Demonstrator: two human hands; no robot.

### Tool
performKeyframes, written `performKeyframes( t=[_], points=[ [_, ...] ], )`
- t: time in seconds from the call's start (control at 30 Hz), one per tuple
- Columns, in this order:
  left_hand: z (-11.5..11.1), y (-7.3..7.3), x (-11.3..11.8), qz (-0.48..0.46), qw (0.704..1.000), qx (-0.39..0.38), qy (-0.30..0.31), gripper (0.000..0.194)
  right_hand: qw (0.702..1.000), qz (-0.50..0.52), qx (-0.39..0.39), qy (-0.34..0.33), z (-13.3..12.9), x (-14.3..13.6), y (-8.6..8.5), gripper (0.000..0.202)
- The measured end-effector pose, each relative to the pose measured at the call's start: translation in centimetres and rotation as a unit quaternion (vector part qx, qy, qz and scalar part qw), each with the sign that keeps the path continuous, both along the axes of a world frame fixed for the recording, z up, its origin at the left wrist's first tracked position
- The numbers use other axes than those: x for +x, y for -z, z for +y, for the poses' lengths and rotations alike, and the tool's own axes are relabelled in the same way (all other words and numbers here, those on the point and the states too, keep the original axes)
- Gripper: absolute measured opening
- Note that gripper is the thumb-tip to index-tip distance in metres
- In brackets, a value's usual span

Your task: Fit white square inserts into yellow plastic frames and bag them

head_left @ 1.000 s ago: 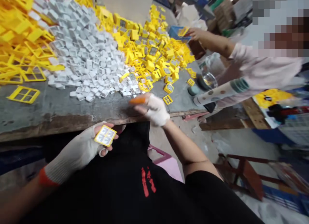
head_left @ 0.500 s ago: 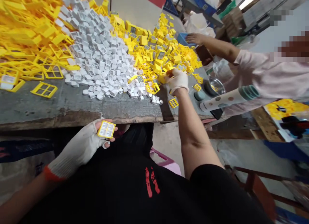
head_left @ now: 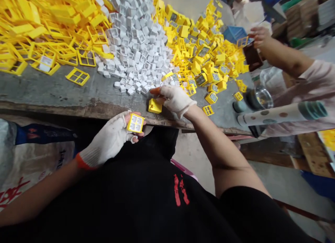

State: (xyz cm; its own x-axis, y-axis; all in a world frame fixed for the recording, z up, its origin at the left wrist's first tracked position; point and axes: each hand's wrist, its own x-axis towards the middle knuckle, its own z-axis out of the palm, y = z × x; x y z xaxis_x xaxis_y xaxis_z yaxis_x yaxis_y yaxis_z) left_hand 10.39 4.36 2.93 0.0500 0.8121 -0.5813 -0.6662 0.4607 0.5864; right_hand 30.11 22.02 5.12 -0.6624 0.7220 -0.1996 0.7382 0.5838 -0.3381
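My left hand (head_left: 112,138), in a white fingerless glove with an orange cuff, holds a yellow frame filled with white pieces (head_left: 135,123) in front of the table edge. Gloved in white too, my right hand (head_left: 174,99) has its fingers on a yellow block (head_left: 155,106) near the front edge of the table. Behind my right hand lies a heap of small white pieces (head_left: 138,51). To its right is a pile of yellow blocks with grey faces (head_left: 201,49). Yellow frames (head_left: 52,20) are heaped at the left.
Another person's hand (head_left: 261,35) holds an orange-yellow frame beside a blue basket (head_left: 235,34). A patterned cylinder (head_left: 277,114) and a clear bowl (head_left: 261,97) stand at the right. Single frames lie on the grey table (head_left: 39,89).
My right hand has come from the yellow pile toward my left hand with a yellow block. The view has shifted. The other person's hand now has a frame.
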Motion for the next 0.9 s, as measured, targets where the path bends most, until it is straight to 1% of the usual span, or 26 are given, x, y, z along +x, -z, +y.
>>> performKeyframes(
  t=[0.13,0.2,0.27,0.33,0.43,0.53,0.6,0.73,0.9],
  points=[
    [0.0,0.6,-0.5,-0.022,0.999,0.022,-0.026,0.019,0.996,-0.062,0.053,-0.025,-1.5,1.6,0.6,0.070],
    [0.1,0.8,-0.6,-0.031,0.999,0.032,-0.031,0.020,0.996,-0.047,0.071,-0.033,-2.7,2.3,0.6,0.066],
    [0.2,1.0,-0.5,-0.037,0.998,0.042,-0.027,0.020,0.995,0.032,0.087,-0.039,-3.9,3.0,0.6,0.061],
    [0.3,1.1,-0.2,-0.042,0.998,0.053,-0.020,0.021,0.985,0.137,0.087,-0.056,-5.0,3.5,0.4,0.063],
    [0.4,1.1,0.4,-0.047,0.996,0.068,-0.017,0.024,0.958,0.264,0.066,-0.090,-6.2,3.8,0.2,0.063],
    [0.5,0.8,1.0,-0.049,0.996,0.067,-0.016,0.028,0.933,0.337,0.058,-0.112,-7.0,3.6,0.3,0.054],
    [0.5,0.5,1.3,-0.041,0.997,0.066,-0.013,0.030,0.931,0.345,0.055,-0.111,-7.3,3.4,0.5,0.052],
    [0.3,-0.2,1.7,-0.008,0.998,0.064,-0.011,0.035,0.944,0.311,0.055,-0.098,-7.6,3.5,0.6,0.052],
    [-0.1,-0.2,2.2,0.026,0.996,0.077,-0.031,0.039,0.953,0.265,0.108,-0.098,-8.1,4.1,0.7,0.051]
  ],
)
